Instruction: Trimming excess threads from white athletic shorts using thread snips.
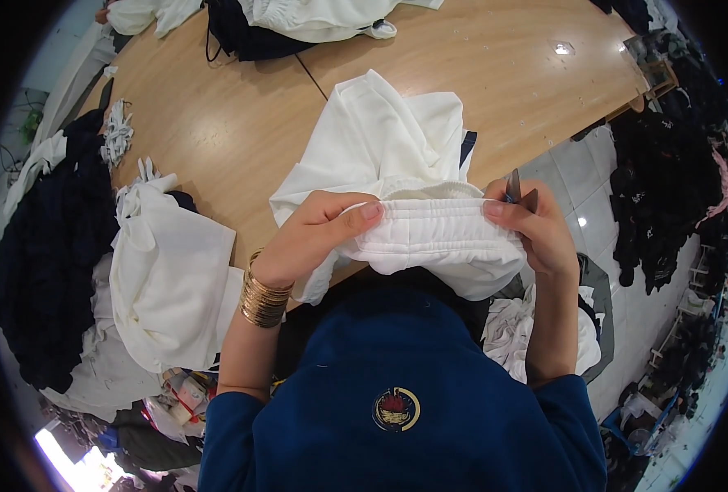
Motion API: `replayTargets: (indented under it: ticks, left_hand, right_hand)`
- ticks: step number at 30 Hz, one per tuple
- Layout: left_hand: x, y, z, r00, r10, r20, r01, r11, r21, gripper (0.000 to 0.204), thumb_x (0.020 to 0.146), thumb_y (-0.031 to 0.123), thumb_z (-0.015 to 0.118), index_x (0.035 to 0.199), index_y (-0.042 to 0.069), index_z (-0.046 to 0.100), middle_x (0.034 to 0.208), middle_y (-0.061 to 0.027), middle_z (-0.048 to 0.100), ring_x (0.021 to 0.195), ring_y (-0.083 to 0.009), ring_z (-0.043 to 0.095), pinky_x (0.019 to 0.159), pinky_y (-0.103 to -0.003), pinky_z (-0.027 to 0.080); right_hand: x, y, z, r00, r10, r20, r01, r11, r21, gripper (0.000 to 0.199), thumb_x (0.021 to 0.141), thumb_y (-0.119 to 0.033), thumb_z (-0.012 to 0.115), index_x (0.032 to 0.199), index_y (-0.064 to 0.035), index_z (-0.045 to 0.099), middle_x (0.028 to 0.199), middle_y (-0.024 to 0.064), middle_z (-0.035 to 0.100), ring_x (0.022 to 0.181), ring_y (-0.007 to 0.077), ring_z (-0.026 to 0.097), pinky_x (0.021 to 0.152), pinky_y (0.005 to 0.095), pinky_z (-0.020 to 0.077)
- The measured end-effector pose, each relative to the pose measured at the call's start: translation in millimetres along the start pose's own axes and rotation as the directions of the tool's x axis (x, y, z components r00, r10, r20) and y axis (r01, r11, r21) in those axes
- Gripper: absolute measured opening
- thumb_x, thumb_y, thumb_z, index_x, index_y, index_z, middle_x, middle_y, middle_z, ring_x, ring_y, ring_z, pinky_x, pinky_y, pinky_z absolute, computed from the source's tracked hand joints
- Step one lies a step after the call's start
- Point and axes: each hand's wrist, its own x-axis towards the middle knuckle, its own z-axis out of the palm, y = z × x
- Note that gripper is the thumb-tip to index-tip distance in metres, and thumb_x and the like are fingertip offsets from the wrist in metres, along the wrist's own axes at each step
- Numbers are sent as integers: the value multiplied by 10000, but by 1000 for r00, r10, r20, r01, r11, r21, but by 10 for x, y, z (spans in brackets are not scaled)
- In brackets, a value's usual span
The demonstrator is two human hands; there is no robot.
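Two hands work at mid-frame over the wooden table (216, 123), and I see a white garment (397, 164) spread between them, its elastic waistband (438, 225) pulled taut. My left hand (314, 234) pinches the waistband's left end; my right hand (536, 230) grips the right end plus small dark snips (518, 190). Gold bangles (263, 299) ring the left wrist.

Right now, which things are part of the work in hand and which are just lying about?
In hand:
- white garment, elastic waistband stretched between both hands
- left hand pinching the waistband
- right hand gripping the waistband, also holding small metal snips

Lying about:
- white clothes pile at left
- dark clothes heap
- white and dark clothes at far table edge
- wooden table
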Motion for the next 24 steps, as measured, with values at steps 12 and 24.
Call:
replayTargets:
  ticks: [12,24]
  left_hand:
    - [23,1,6,997,-72,-34,69,994,-83,322,898,213,533,1050,-62,604,912,-61,642,838,-94,546,773,-229,420]
    - [-30,-146,34,963,74,258,-183,886,427,277,864,274,570,899,6,634,785,-150,619,700,-246,588,644,-298,448]
  right_hand:
    - [32,-32,8,1000,6,-15,-5,1000,12,120,781,-101,627,717,-3,600,628,-49,523,591,22,441,538,193,323]
    - [-43,156,-138,958,58,280,70,903,-424,166,807,-176,623,792,-13,595,610,22,531,580,78,433,541,240,357]
